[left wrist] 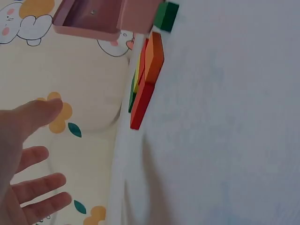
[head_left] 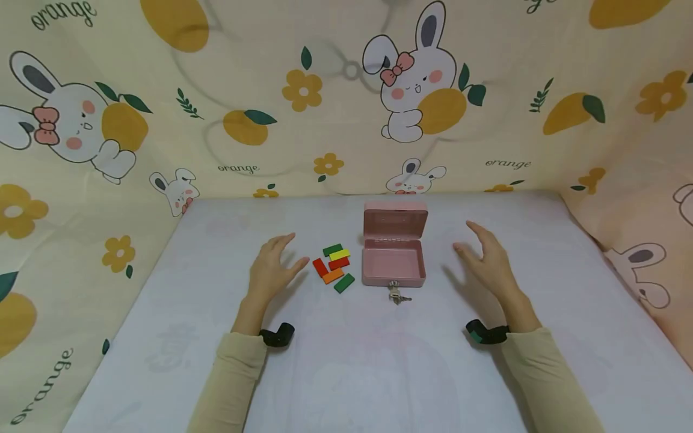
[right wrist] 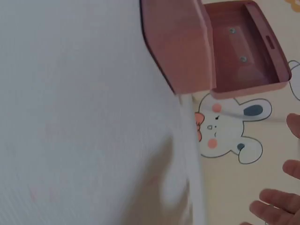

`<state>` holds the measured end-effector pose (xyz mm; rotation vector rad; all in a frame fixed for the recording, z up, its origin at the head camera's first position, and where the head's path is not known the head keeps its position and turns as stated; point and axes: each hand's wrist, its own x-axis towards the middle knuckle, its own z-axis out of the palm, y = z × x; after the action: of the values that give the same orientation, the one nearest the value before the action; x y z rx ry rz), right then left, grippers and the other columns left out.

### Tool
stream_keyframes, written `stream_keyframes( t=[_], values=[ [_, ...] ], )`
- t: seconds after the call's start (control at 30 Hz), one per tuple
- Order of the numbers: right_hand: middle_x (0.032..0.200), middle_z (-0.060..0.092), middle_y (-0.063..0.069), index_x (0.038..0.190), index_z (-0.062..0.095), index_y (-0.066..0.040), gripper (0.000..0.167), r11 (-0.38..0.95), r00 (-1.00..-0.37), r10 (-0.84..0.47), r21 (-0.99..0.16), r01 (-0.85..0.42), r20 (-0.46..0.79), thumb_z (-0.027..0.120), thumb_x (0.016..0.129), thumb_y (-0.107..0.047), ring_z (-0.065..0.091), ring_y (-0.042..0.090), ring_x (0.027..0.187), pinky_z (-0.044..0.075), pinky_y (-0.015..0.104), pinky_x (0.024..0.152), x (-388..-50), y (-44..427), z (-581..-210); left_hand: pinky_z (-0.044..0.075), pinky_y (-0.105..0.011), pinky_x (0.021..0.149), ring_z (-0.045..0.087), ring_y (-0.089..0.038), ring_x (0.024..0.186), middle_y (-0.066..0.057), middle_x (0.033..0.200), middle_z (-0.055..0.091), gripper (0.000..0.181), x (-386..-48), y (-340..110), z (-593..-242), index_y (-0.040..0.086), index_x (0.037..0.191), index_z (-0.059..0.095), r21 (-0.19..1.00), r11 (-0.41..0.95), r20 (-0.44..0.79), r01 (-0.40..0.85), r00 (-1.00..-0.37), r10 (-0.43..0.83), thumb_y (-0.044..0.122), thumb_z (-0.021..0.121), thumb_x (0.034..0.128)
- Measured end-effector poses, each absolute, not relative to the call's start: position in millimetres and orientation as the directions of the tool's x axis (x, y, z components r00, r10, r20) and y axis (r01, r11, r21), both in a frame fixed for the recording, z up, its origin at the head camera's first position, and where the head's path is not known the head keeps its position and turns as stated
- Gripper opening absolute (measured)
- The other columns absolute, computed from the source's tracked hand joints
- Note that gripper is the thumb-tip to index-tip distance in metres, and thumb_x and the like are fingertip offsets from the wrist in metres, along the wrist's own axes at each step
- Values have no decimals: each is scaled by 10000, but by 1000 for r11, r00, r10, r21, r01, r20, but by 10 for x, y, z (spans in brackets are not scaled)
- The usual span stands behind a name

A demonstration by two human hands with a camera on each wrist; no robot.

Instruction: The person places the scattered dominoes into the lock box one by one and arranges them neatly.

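Observation:
A pink metal cash box stands with its lid raised, and its inside shows bare. Keys hang at the lock on its front. Left of it lie several small flat blocks: orange, yellow, red and green. My left hand hovers just left of the blocks, fingers spread, holding nothing. On the other side, my right hand is held right of the box, fingers apart and free of anything. In the right wrist view the box's side is near the fingers.
A white cloth covers the table. Behind and beside it hangs a cream curtain printed with rabbits and oranges. Each wrist wears a black camera mount, the left one and the right one.

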<state>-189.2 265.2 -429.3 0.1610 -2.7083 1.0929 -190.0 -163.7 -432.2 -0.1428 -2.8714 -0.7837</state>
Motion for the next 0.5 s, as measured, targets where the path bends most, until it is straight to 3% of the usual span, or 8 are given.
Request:
stream_keyframes(
  t=[0.23, 0.5],
  values=[
    [1477, 400, 261, 1420, 401, 1, 564, 567, -979, -82, -799, -198, 184, 609, 946, -223, 396, 463, 1349, 356, 589, 1076, -1859, 2534, -4339, 464, -514, 1006, 522, -333, 1243, -152, 1368, 534, 615, -1867, -1606, -4362, 131, 1365, 534, 660, 742, 123, 114, -991, 43, 353, 743, 830],
    [1435, 447, 264, 1371, 442, 51, 506, 458, -981, -140, -870, -183, 133, 621, 926, -111, 435, 420, 1335, 379, 519, 1075, -1849, 2374, -4401, 493, -459, 952, 595, -351, 1072, -208, 1213, 607, 597, -1871, -1550, -4429, 67, 1337, 555, 787, 612, 41, 76, -997, 71, 218, 780, 804]
  ],
)
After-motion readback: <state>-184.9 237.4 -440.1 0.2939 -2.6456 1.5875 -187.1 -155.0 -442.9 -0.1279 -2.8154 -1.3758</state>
